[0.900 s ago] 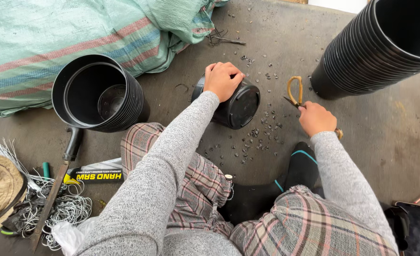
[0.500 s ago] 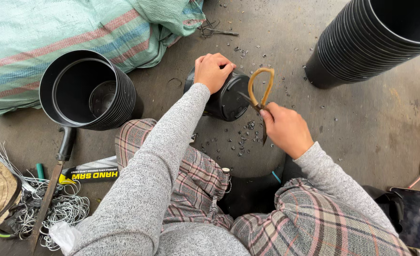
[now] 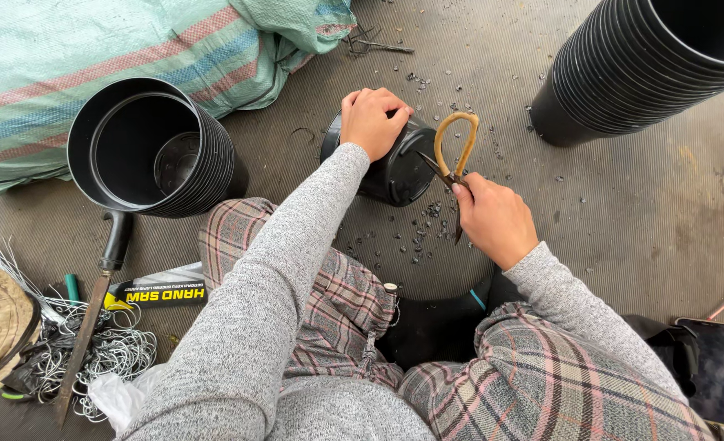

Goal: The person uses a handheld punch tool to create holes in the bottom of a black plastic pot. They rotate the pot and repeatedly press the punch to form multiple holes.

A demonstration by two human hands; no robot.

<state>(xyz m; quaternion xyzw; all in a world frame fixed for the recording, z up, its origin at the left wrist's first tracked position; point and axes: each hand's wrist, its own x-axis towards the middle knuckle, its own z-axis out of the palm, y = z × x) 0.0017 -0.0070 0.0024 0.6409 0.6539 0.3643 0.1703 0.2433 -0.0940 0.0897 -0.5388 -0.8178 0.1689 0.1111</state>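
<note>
Fingers of the left hand (image 3: 372,121) are curled shut over the upturned base of a small black plastic plant pot (image 3: 390,163), which lies on its side on the dark ribbed floor mat (image 3: 623,220) just ahead of the person's knees. The right hand (image 3: 494,220) is closed around a pair of snips with a looped yellowish handle (image 3: 455,155); the loop stands up above the knuckles, and the dark blade tip rests against the pot's rim on its right side (whether it has bitten into the plastic cannot be told). Small black plastic chips (image 3: 421,233) lie scattered on the mat below the pot.

Half a second ago the snips were held higher, the loop level with the pot's top and the hand just clear of the rim; now the hand sits lower and closer in, with the blade at the rim. The left hand has kept the same grip on the pot.

To the left a nested stack of larger black pots (image 3: 153,151) lies open toward the camera, against a green striped woven sack (image 3: 92,57). Another long stack of black pots (image 3: 648,65) fills the upper right. A black-handled hand saw (image 3: 96,314) lies over a tangle of thin wire (image 3: 92,351) at lower left.
</note>
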